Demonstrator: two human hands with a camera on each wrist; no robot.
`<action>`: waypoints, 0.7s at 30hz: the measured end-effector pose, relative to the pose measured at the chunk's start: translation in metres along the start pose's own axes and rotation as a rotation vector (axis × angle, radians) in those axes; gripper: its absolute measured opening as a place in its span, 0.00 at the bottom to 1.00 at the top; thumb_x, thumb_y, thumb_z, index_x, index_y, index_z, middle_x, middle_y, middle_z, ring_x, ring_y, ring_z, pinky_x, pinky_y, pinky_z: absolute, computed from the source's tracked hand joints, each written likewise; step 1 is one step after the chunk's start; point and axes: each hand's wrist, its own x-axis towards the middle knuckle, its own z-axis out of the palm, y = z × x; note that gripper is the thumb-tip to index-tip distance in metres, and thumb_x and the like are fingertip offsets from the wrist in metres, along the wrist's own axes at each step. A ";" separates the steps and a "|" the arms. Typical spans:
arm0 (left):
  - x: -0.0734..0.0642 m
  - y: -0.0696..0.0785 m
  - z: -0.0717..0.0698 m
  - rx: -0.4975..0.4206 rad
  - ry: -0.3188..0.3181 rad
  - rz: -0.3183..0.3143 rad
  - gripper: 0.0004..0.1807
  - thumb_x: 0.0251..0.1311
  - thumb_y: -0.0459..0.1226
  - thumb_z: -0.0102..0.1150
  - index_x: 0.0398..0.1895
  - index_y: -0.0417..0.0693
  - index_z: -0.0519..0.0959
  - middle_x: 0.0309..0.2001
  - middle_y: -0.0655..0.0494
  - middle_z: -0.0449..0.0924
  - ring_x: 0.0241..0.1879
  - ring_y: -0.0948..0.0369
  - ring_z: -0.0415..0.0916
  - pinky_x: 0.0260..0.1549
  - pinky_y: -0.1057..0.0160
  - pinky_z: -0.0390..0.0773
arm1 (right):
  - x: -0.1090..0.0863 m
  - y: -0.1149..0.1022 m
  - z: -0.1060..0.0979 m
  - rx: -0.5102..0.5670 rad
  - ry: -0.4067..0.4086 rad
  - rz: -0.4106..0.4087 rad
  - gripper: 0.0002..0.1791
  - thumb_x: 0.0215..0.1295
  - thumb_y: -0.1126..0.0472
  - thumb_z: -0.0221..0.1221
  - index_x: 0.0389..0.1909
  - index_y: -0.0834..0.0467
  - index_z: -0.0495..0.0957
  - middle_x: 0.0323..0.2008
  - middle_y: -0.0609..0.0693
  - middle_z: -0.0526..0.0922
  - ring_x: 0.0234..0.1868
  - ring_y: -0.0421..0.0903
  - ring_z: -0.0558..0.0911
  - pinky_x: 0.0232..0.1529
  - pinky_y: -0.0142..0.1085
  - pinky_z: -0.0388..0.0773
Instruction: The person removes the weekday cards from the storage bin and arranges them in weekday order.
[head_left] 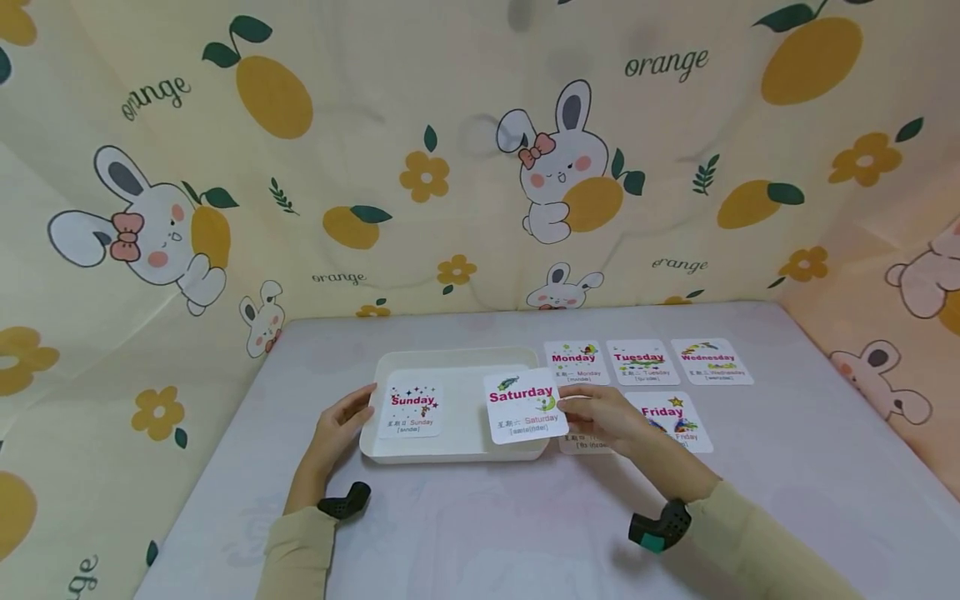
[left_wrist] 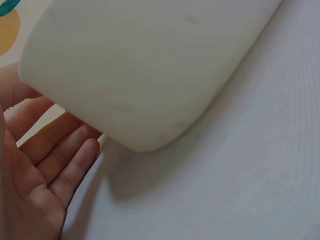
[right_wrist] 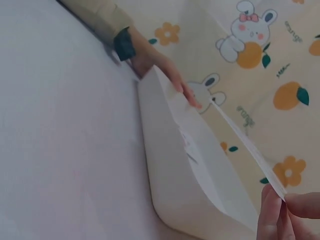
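Observation:
My left hand (head_left: 336,433) grips the left end of a shallow white tray (head_left: 463,408). In the left wrist view its fingers (left_wrist: 55,150) lie along the tray's outer wall. A Sunday card (head_left: 411,410) lies at the left inside the tray. Between thumb and fingers, my right hand (head_left: 606,417) pinches the right edge of a white Saturday card (head_left: 521,421). That card is raised and tilted over the tray's right part, and in the right wrist view it shows nearly edge-on, above the rim.
Right of the tray lie the Monday card (head_left: 576,364), Tuesday card (head_left: 642,364) and Wednesday card (head_left: 711,364) in a back row. A Friday card (head_left: 678,410) and a card (head_left: 581,444) partly hidden by my right hand form the front row. A patterned cloth (head_left: 450,83) stands behind the table.

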 end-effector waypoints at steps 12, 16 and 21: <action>0.001 -0.001 0.001 -0.017 -0.003 -0.015 0.25 0.68 0.40 0.52 0.68 0.50 0.68 0.71 0.51 0.67 0.69 0.51 0.66 0.70 0.49 0.63 | -0.008 0.001 -0.035 -0.015 0.027 0.043 0.23 0.67 0.60 0.57 0.59 0.64 0.70 0.34 0.41 0.85 0.33 0.37 0.81 0.35 0.25 0.76; 0.000 0.000 0.001 -0.013 -0.007 -0.020 0.25 0.68 0.40 0.52 0.68 0.50 0.68 0.71 0.51 0.66 0.68 0.51 0.66 0.70 0.48 0.63 | -0.010 0.002 -0.044 -0.014 0.034 0.049 0.21 0.67 0.59 0.58 0.57 0.62 0.72 0.34 0.40 0.84 0.33 0.38 0.80 0.35 0.26 0.77; 0.000 0.000 0.001 -0.008 -0.013 -0.020 0.25 0.68 0.40 0.52 0.68 0.51 0.68 0.71 0.52 0.66 0.68 0.52 0.67 0.68 0.56 0.66 | -0.011 0.005 -0.056 -0.011 0.025 0.060 0.20 0.67 0.58 0.58 0.57 0.60 0.72 0.35 0.39 0.84 0.36 0.38 0.80 0.37 0.26 0.77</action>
